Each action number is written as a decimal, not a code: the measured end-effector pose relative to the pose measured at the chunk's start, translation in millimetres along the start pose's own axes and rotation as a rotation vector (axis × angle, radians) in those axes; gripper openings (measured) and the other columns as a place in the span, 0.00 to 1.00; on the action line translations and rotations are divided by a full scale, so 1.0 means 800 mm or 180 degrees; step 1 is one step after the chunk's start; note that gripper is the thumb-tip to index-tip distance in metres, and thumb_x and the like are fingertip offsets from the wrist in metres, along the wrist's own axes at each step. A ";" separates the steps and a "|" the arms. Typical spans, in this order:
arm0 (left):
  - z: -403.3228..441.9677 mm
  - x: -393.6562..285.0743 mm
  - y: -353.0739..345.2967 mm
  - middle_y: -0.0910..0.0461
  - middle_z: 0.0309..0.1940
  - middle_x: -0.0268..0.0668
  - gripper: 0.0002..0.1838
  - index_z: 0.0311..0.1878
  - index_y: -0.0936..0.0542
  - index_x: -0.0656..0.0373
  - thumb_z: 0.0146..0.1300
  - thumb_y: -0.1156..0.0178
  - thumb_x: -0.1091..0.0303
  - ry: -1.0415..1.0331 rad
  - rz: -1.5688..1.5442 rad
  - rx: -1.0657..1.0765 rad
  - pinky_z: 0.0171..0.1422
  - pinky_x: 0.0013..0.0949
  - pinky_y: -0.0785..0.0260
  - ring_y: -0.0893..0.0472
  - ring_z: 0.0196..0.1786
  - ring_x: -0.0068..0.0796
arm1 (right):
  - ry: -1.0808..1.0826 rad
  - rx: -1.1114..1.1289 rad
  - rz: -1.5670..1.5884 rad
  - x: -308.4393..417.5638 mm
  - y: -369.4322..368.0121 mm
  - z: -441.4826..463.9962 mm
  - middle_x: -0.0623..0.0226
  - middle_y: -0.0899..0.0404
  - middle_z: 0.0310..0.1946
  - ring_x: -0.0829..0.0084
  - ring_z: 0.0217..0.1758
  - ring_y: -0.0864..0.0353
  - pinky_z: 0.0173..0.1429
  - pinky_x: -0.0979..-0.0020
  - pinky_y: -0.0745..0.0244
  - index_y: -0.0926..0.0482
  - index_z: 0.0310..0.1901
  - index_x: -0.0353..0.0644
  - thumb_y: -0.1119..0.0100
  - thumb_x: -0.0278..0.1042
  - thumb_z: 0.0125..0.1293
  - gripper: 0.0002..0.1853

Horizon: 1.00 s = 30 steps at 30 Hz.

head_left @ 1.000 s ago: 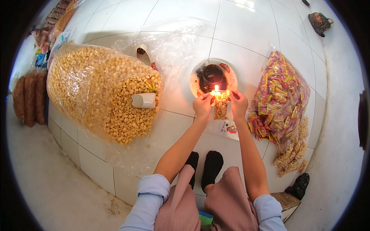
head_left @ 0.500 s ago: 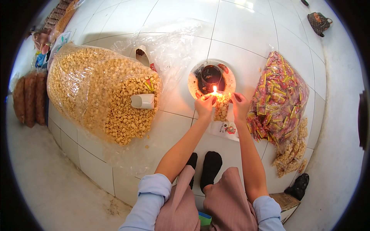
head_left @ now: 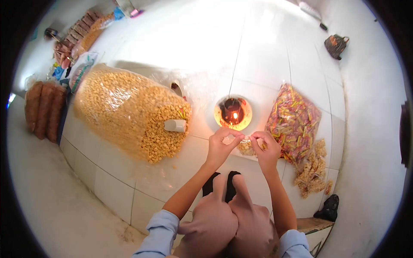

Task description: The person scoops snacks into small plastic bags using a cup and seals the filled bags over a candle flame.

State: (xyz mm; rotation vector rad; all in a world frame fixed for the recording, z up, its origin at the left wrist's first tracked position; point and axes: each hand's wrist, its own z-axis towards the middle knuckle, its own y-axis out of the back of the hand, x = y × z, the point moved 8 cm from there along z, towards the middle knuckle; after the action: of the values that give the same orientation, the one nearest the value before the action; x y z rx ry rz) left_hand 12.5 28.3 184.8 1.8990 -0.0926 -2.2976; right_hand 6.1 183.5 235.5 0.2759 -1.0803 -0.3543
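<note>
My left hand (head_left: 223, 145) and my right hand (head_left: 266, 149) are close together, thumbs and fingers pinching the top edge of a small clear plastic bag of snacks (head_left: 246, 148). Yellow ring-shaped pieces show in the bag below the fingers, and my hands hide part of it. Just beyond the hands burns a small flame (head_left: 235, 115), standing in a dark-stained round dish (head_left: 251, 121). The bag's top edge is apart from the flame, on my side of it.
To the left lies a large clear sack of ring snacks (head_left: 107, 92) with a white scoop (head_left: 175, 125) at its mouth. On the right sit a bag of red and yellow packets (head_left: 294, 120), several filled snack bags (head_left: 312, 170) and a black bundle (head_left: 328, 208).
Both hands have drawn back from the flame towards my body, bringing the small bag with them, and have come closer together. The camera's view has shifted too.
</note>
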 end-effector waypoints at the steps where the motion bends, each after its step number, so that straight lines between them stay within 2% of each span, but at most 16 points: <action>1: -0.006 -0.019 0.005 0.25 0.41 0.34 0.19 0.46 0.28 0.62 0.50 0.37 0.72 -0.0083 0.0099 0.0097 0.52 0.28 0.37 0.28 0.46 0.23 | 0.0025 -0.0066 0.0072 0.020 0.012 0.000 0.66 0.24 0.25 0.77 0.28 0.24 0.34 0.78 0.31 0.24 0.29 0.36 0.38 0.22 0.50 0.05; 3: -0.008 -0.061 0.009 0.25 0.42 0.35 0.24 0.50 0.30 0.62 0.48 0.35 0.73 -0.0283 0.0216 0.0193 0.50 0.28 0.36 0.27 0.45 0.25 | -0.0132 -0.0317 0.0397 0.044 0.038 -0.001 0.66 0.24 0.25 0.78 0.28 0.25 0.35 0.78 0.32 0.24 0.29 0.35 0.39 0.21 0.50 0.05; 5: -0.019 -0.123 0.056 0.24 0.38 0.33 0.27 0.52 0.32 0.61 0.47 0.34 0.73 -0.0895 -0.0011 -0.1225 0.47 0.28 0.34 0.25 0.39 0.25 | 0.0049 -0.0443 0.0379 0.067 0.059 0.003 0.67 0.24 0.25 0.79 0.28 0.25 0.35 0.79 0.32 0.24 0.29 0.35 0.39 0.21 0.50 0.04; 6: -0.020 -0.147 0.056 0.24 0.38 0.33 0.27 0.52 0.32 0.61 0.47 0.34 0.73 -0.0992 -0.0021 -0.1226 0.47 0.28 0.34 0.25 0.39 0.25 | 0.0120 -0.0514 0.0348 0.082 0.070 0.004 0.67 0.24 0.25 0.80 0.28 0.26 0.35 0.79 0.32 0.24 0.29 0.34 0.39 0.21 0.50 0.04; 8: -0.016 -0.185 0.034 0.23 0.38 0.36 0.30 0.57 0.38 0.60 0.50 0.38 0.78 -0.0980 -0.0595 -0.0407 0.53 0.29 0.36 0.25 0.43 0.26 | 0.0242 -0.0565 0.0444 0.114 0.082 0.006 0.67 0.23 0.25 0.80 0.28 0.26 0.36 0.79 0.32 0.24 0.29 0.34 0.39 0.21 0.51 0.04; 9: -0.017 -0.202 0.022 0.24 0.40 0.39 0.31 0.58 0.39 0.61 0.50 0.39 0.79 -0.0597 -0.0376 0.0034 0.54 0.31 0.36 0.26 0.46 0.26 | 0.0287 -0.0569 0.0532 0.128 0.087 0.007 0.68 0.23 0.25 0.81 0.28 0.26 0.36 0.79 0.31 0.23 0.29 0.34 0.39 0.21 0.51 0.04; 12: -0.016 -0.219 0.018 0.23 0.37 0.39 0.31 0.59 0.40 0.61 0.51 0.39 0.78 -0.0104 -0.0754 0.0199 0.53 0.30 0.35 0.25 0.45 0.26 | 0.0155 -0.0715 0.0916 0.140 0.099 0.009 0.69 0.23 0.25 0.82 0.29 0.26 0.37 0.80 0.30 0.23 0.30 0.34 0.40 0.22 0.53 0.03; 13: -0.017 -0.230 0.023 0.21 0.29 0.37 0.33 0.60 0.42 0.61 0.52 0.39 0.78 -0.0358 -0.0918 -0.0044 0.52 0.28 0.33 0.23 0.43 0.25 | 0.0214 -0.0756 0.0918 0.147 0.102 0.009 0.69 0.23 0.25 0.82 0.29 0.26 0.37 0.80 0.30 0.23 0.30 0.34 0.40 0.22 0.53 0.03; 14: -0.017 -0.235 0.017 0.21 0.29 0.37 0.33 0.60 0.42 0.61 0.52 0.39 0.78 -0.0415 -0.0918 -0.0020 0.52 0.28 0.33 0.23 0.43 0.25 | 0.0154 -0.0788 0.0997 0.150 0.104 0.010 0.69 0.22 0.26 0.82 0.30 0.25 0.38 0.80 0.30 0.24 0.30 0.33 0.40 0.23 0.54 0.04; 17: -0.023 -0.259 0.036 0.21 0.36 0.41 0.37 0.63 0.48 0.59 0.52 0.39 0.77 -0.1159 -0.0884 -0.0693 0.53 0.28 0.33 0.25 0.46 0.28 | 0.0085 -0.0840 0.1182 0.158 0.112 0.012 0.69 0.22 0.26 0.82 0.31 0.25 0.39 0.80 0.30 0.24 0.31 0.33 0.40 0.24 0.55 0.04; 19: -0.015 -0.248 0.024 0.32 0.53 0.47 0.41 0.65 0.53 0.56 0.53 0.39 0.75 -0.0423 -0.1034 0.0021 0.55 0.31 0.35 0.30 0.54 0.33 | 0.0072 -0.0838 0.1294 0.162 0.114 0.013 0.69 0.22 0.26 0.82 0.31 0.25 0.40 0.81 0.30 0.24 0.31 0.33 0.40 0.24 0.55 0.04; 23: -0.032 -0.274 0.038 0.32 0.52 0.48 0.41 0.65 0.54 0.58 0.54 0.40 0.74 -0.1126 0.0212 -0.0961 0.56 0.32 0.36 0.31 0.55 0.33 | -0.0135 -0.0915 0.1404 0.159 0.118 0.013 0.69 0.22 0.27 0.82 0.31 0.25 0.40 0.81 0.30 0.24 0.32 0.33 0.40 0.25 0.56 0.05; 25: -0.020 -0.255 0.028 0.22 0.37 0.43 0.35 0.63 0.46 0.62 0.54 0.40 0.74 -0.0973 -0.1031 -0.0552 0.52 0.28 0.32 0.25 0.46 0.28 | -0.0147 -0.0952 0.1428 0.157 0.119 0.013 0.69 0.23 0.27 0.82 0.31 0.25 0.40 0.81 0.30 0.24 0.32 0.33 0.40 0.26 0.56 0.05; 26: -0.017 -0.249 0.026 0.22 0.37 0.43 0.35 0.63 0.46 0.62 0.54 0.40 0.74 -0.0985 -0.1040 -0.0548 0.52 0.28 0.32 0.25 0.46 0.28 | -0.0185 -0.0970 0.1511 0.153 0.118 0.014 0.69 0.23 0.27 0.83 0.31 0.26 0.39 0.81 0.31 0.24 0.32 0.34 0.40 0.26 0.56 0.05; 28: -0.011 -0.223 0.014 0.21 0.23 0.36 0.26 0.55 0.35 0.63 0.54 0.38 0.71 -0.0277 -0.1520 -0.0282 0.35 0.19 0.31 0.21 0.32 0.22 | -0.0242 -0.0989 0.1591 0.145 0.114 0.015 0.70 0.23 0.27 0.83 0.31 0.26 0.38 0.81 0.31 0.24 0.32 0.34 0.41 0.27 0.56 0.06; 30: -0.013 -0.217 0.013 0.21 0.25 0.37 0.23 0.52 0.33 0.64 0.54 0.38 0.72 -0.0309 -0.1568 -0.0464 0.33 0.18 0.32 0.22 0.30 0.20 | -0.0393 -0.1119 0.1624 0.135 0.112 0.014 0.70 0.24 0.27 0.84 0.31 0.28 0.36 0.81 0.32 0.24 0.33 0.35 0.41 0.29 0.57 0.06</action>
State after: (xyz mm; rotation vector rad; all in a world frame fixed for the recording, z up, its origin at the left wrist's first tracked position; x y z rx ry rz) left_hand 55.1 46.6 352.5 1.8964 0.5780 -2.6046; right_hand 54.7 220.2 362.1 -0.3366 -1.1451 -0.0973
